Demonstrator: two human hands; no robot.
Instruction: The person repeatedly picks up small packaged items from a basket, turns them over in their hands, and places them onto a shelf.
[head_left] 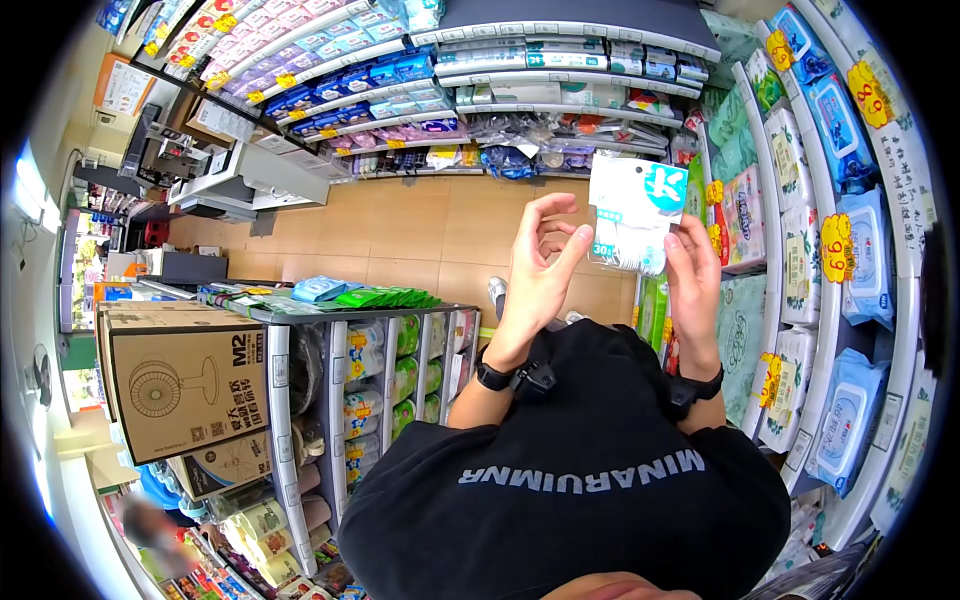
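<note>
Your right hand [694, 268] clamps its fingers on the white packet [632, 212]; beside it, your left hand [541, 248] holds fingers apart.

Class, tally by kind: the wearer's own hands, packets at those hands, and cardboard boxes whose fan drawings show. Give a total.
Hands: 2 (left hand, right hand)
White-and-teal packet: 1
Fan boxes: 2 (upper fan box, lower fan box)
Total: 5

I log a shop: stocked shelves [580, 77] beyond the right grip [695, 258], yellow price tags [837, 248] and wrapped packs [848, 422] to its right, a fan carton [185, 385] well to its left, tiled floor [400, 225] below.
</note>
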